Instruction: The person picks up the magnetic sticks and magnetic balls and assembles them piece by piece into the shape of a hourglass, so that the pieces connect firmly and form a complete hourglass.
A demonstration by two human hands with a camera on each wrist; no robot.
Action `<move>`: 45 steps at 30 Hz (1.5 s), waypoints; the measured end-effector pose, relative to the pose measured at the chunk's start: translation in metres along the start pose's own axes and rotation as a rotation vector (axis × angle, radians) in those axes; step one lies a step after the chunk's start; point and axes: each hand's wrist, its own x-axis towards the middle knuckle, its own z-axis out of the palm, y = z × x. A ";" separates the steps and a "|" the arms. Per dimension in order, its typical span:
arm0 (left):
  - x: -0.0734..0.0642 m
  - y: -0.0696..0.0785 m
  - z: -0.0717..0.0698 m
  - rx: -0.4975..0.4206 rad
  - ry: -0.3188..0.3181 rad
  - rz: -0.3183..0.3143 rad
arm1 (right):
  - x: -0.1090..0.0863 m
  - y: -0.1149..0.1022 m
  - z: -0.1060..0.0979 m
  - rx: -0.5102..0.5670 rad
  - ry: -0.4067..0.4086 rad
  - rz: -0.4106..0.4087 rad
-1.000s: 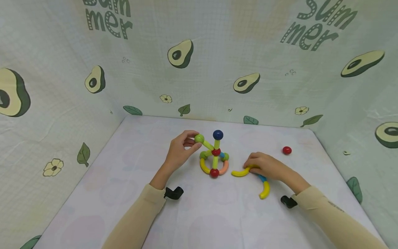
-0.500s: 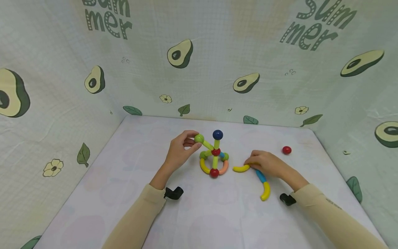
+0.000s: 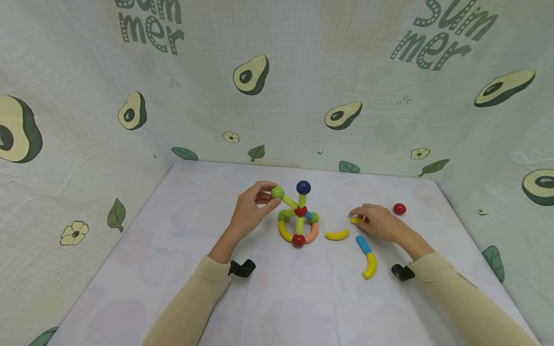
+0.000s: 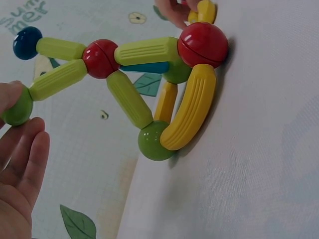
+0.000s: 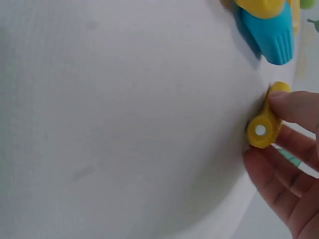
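My left hand (image 3: 250, 207) pinches a light green ball (image 3: 277, 192) at the upper left of a toy structure of balls and rods. That ball joins by a green rod (image 4: 59, 79) to the central red ball (image 3: 300, 211), which also bears an upright rod topped by a dark blue ball (image 3: 304, 187). Below, a ring of curved rods and balls stands on the table, with a lower red ball (image 3: 298, 240) in front. To the right, my right hand (image 3: 377, 222) pinches a yellow curved rod (image 5: 264, 122) between thumb and fingers, close over the table; a white dot shows on its end.
Between the structure and my right hand lies a loose yellow curved rod (image 3: 337, 235). Nearer me, a blue rod (image 3: 363, 244) lies end to end with another yellow curved rod (image 3: 370, 266). A red ball (image 3: 399, 209) rests beyond my right hand. Patterned cloth walls (image 3: 294, 139) surround the table.
My right hand has moved away from me and slightly right with a yellow curved rod, parting it from the other yellow rod and the blue one. The left hand keeps its place.
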 end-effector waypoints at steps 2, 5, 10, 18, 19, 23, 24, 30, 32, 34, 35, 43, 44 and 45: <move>0.000 0.000 0.000 0.001 -0.001 -0.001 | -0.001 0.002 -0.003 0.003 -0.016 0.022; 0.000 0.001 0.000 0.003 -0.002 -0.004 | -0.002 0.003 -0.007 0.009 -0.032 0.043; 0.000 0.003 -0.001 0.005 -0.006 -0.011 | 0.004 -0.007 -0.018 0.075 0.030 0.032; -0.001 0.002 -0.003 0.013 0.006 -0.007 | 0.041 -0.072 -0.063 0.236 0.241 0.007; -0.001 0.002 -0.003 0.013 0.006 -0.008 | 0.046 -0.082 -0.068 0.256 0.260 0.006; -0.001 0.001 -0.003 0.005 -0.001 -0.007 | 0.065 -0.116 -0.083 0.315 0.322 -0.024; -0.001 0.001 -0.003 0.001 -0.003 -0.006 | 0.069 -0.123 -0.085 0.327 0.334 -0.033; 0.000 0.002 -0.003 -0.016 -0.014 0.007 | 0.090 -0.151 -0.092 0.395 0.375 -0.054; 0.000 0.003 -0.002 -0.018 -0.015 0.008 | 0.094 -0.155 -0.092 0.412 0.374 -0.060; 0.000 0.004 -0.002 -0.017 -0.017 0.008 | 0.096 -0.159 -0.091 0.416 0.370 -0.073; 0.000 0.004 -0.002 -0.016 -0.017 0.008 | 0.096 -0.160 -0.090 0.414 0.367 -0.079; 0.000 0.006 -0.002 -0.007 -0.015 0.015 | 0.095 -0.161 -0.087 0.374 0.318 -0.086; 0.000 0.006 -0.003 -0.007 -0.014 0.017 | 0.094 -0.160 -0.087 0.369 0.311 -0.088; 0.000 0.005 -0.003 -0.007 -0.013 0.018 | 0.094 -0.160 -0.087 0.364 0.305 -0.088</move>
